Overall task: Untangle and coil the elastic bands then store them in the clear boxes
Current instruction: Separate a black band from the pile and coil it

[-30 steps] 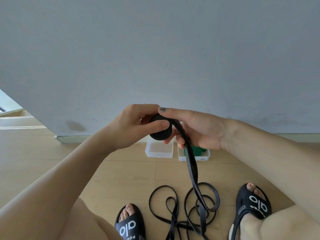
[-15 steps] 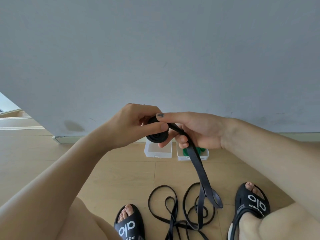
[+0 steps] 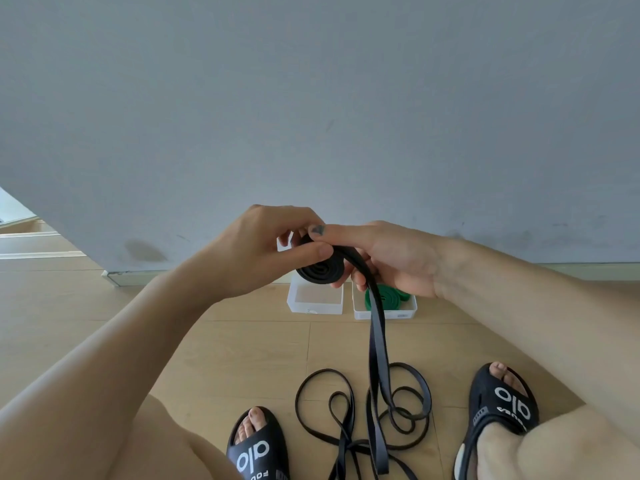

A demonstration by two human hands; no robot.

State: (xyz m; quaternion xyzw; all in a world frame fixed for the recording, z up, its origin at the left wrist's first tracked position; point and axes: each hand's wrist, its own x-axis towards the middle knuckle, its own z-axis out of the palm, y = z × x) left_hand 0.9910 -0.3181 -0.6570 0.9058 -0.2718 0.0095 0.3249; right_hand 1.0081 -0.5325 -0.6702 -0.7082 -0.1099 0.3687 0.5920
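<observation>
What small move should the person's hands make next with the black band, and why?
Probably another turn of the coil: the left hand and right hand hold it partly wound, while the black band hangs loose to the floor.

green band [image 3: 388, 297] half hidden, slippers [image 3: 258, 452] cropped

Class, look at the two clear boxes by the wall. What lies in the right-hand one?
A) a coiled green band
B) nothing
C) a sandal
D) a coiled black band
A: a coiled green band lies in the right clear box, while the black coil is in the hands.
</observation>
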